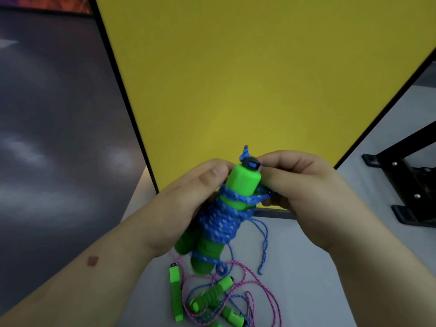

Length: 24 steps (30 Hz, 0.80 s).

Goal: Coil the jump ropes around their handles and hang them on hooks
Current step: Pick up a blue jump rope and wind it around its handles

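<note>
Two green handles (232, 192) sit side by side in our left hand (188, 197), bound together by a thick band of blue rope (221, 223); the bundle is held up in front of the yellow panel (236, 79), well above the pale worktop (306, 267). The left hand's fingers are curled round the back of the bundle, thumb pressed to the near side; the right hand (299, 182) has its fingers pinched on the last turn of blue rope just right of the handles, near the dark cap (252, 162).

We judge the coil nearly finished, so the step in hand is locking off the end; we should keep the left grip firm so the turns cannot slacken, pull the pinched strand snug against the handles, and tuck it under a neighbouring turn; a loose tail (265, 241) hangs below the bundle and wants gathering in too, or it may unwind the wraps when hung.

Below the handles, on the worktop, the pink rope (259, 286) and more green handles (213, 292) lie tangled together, not yet coiled; we see no hooks from here.
</note>
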Available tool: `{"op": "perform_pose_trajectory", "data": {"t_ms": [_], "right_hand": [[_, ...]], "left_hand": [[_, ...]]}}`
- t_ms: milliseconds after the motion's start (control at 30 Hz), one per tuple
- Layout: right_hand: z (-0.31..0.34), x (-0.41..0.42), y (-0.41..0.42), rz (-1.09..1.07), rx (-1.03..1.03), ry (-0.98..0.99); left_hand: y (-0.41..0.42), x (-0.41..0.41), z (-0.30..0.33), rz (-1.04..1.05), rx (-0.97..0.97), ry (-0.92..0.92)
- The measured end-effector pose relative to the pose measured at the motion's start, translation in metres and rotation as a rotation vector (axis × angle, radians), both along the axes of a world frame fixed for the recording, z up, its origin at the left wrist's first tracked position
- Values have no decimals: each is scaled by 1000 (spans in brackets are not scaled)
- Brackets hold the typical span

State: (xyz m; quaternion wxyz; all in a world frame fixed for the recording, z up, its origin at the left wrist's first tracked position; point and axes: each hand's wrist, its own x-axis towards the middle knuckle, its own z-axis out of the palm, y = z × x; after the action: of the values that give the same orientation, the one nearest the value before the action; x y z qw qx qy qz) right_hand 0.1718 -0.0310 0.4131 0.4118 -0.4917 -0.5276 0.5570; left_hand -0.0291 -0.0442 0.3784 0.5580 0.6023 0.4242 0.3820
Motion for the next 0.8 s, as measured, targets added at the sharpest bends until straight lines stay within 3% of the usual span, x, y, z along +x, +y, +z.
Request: {"op": "perform_pose_trajectory", "data": {"t_ms": [100, 200, 333, 600, 800], "right_hand": [[-1, 1, 3, -82, -51, -32], [1, 5, 2, 7, -121, 13], [0, 13, 3, 154, -150, -11], [-8, -1, -1, 57, 83, -144], [1, 2, -1, 118, 77, -144]], "left_hand": [[-3, 6, 1, -34, 63, 13], [-3, 7, -1, 31, 113, 56], [-1, 0, 1, -45, 62, 90], [0, -6, 3, -42, 40, 121], [-2, 1, 17, 55, 123, 100]]}}
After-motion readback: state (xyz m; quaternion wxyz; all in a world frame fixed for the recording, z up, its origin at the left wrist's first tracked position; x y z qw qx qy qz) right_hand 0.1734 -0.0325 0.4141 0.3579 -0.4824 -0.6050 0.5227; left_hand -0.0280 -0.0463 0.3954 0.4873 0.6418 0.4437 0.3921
